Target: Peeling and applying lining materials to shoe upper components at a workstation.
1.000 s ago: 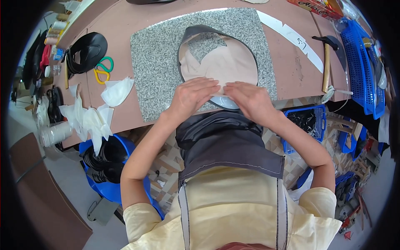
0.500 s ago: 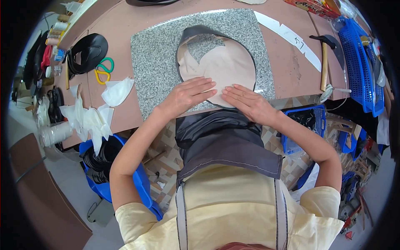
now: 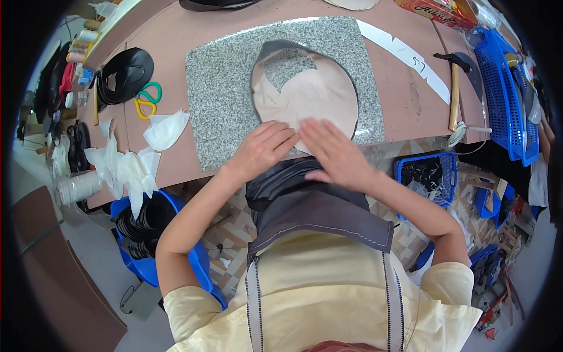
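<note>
On the granite slab (image 3: 217, 100), the pale-lined round piece (image 3: 328, 101) is laid lengthwise near-to-far, its near edge overlapped by the left hand (image 3: 261, 148), whose pinch cannot be told, and the flattened, unclamped right hand (image 3: 340, 155).

Two items carry visible markings. The white notched strip (image 3: 404, 53), placed on the pink work table (image 3: 402, 108), bears a short handwritten marking of a few dark characters, located between its two notches and set at a slant. The red box (image 3: 437, 9), positioned at the upper right of the view, bears large script-style lettering along its visible side.
</note>
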### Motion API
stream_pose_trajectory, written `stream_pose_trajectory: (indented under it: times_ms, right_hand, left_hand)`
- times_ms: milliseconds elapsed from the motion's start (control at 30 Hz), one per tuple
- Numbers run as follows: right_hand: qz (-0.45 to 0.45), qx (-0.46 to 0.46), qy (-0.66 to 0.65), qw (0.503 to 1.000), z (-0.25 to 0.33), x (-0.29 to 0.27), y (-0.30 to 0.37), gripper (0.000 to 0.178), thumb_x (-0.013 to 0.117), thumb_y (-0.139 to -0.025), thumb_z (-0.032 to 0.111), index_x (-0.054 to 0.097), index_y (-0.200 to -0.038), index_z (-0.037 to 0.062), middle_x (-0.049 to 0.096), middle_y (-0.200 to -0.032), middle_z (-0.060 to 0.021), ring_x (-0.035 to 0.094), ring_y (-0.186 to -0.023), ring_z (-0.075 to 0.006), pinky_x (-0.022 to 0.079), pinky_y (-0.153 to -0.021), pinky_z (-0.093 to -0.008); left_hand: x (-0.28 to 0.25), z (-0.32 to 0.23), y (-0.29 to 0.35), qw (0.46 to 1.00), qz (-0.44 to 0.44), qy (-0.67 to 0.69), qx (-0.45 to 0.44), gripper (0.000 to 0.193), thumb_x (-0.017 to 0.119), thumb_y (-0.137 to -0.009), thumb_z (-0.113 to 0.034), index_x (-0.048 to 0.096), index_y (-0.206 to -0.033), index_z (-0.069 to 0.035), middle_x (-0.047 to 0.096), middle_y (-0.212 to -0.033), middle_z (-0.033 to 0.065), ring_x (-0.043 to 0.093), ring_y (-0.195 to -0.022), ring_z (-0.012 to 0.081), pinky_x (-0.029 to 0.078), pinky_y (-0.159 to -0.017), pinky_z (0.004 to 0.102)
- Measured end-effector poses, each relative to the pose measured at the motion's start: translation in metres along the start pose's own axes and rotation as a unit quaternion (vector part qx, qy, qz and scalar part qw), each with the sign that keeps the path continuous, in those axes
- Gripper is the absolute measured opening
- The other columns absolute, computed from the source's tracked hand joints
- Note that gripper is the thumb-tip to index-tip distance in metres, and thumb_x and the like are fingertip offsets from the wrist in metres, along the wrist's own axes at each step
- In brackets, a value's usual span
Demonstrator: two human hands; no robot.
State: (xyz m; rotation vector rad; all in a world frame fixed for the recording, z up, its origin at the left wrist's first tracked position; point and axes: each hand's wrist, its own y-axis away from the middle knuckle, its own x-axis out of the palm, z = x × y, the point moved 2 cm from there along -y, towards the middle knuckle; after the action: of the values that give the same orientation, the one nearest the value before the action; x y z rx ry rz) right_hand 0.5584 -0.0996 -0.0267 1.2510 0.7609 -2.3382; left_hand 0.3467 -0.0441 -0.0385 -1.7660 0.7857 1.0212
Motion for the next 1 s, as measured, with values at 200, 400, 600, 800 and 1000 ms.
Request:
stream_pose_trajectory:
  times_ms: [200, 400, 600, 800, 1000]
  right_hand:
    - [0.041, 0.07, -0.152, 0.985, 0.013, -0.013, 0.024, 0.046, 0.066, -0.085, 0.01, 0.055, -0.128, -0.0016, 0.054, -0.134, -0.0189, 0.052, -0.125, -0.0328, 0.045, -0.1, -0.0419]
    - [-0.111, 0.215, -0.273, 0.931, 0.01, 0.01, -0.051, 0.042, 0.071, -0.083, 0.009, 0.059, -0.123, -0.0012, 0.057, -0.127, -0.0174, 0.053, -0.117, -0.0312, 0.047, -0.094, -0.0394]
    - [-0.165, 0.154, -0.142, 0.964, 0.004, 0.018, -0.054, 0.053, 0.081, -0.072, 0.012, 0.062, -0.12, 0.001, 0.064, -0.117, -0.0141, 0.057, -0.108, -0.0316, 0.047, -0.093, -0.0389]
    - [-0.139, 0.134, -0.168, 0.966, 0.001, 0.017, -0.062, 0.049, 0.083, -0.068, 0.014, 0.067, -0.113, 0.0011, 0.067, -0.113, -0.0121, 0.058, -0.108, -0.0308, 0.049, -0.092, -0.0386]
    - [-0.117, 0.122, -0.19, 0.967, -0.015, 0.02, -0.061, 0.033, 0.079, -0.073, 0.009, 0.069, -0.102, -0.0015, 0.069, -0.109, -0.0113, 0.061, -0.103, -0.0306, 0.05, -0.09, -0.0385]
  left_hand:
    - [-0.003, -0.011, 0.003, 0.997, -0.055, -0.022, -0.056, 0.031, 0.064, -0.071, -0.006, 0.07, -0.101, 0.0, 0.069, -0.102, 0.0092, 0.066, -0.099, 0.0257, 0.053, -0.088, 0.0382]
    - [0.004, -0.028, 0.003, 0.987, -0.1, -0.009, -0.125, 0.029, 0.068, -0.074, -0.005, 0.068, -0.103, 0.0, 0.068, -0.101, 0.0101, 0.065, -0.097, 0.0263, 0.053, -0.087, 0.0382]
    - [-0.006, -0.019, 0.023, 0.814, -0.278, 0.252, -0.443, 0.039, 0.071, -0.083, -0.001, 0.059, -0.12, 0.001, 0.061, -0.115, 0.0144, 0.066, -0.094, 0.0195, 0.052, -0.083, 0.0299]
    - [-0.014, 0.019, 0.005, 0.666, -0.315, 0.478, -0.479, 0.052, 0.069, -0.088, -0.001, 0.047, -0.135, 0.002, 0.057, -0.121, 0.0158, 0.065, -0.091, 0.0138, 0.051, -0.08, 0.0245]
    - [-0.009, 0.03, 0.013, 0.632, -0.273, 0.549, -0.474, 0.061, 0.068, -0.086, 0.003, 0.041, -0.141, 0.003, 0.06, -0.119, 0.0153, 0.065, -0.095, 0.0136, 0.052, -0.081, 0.0241]
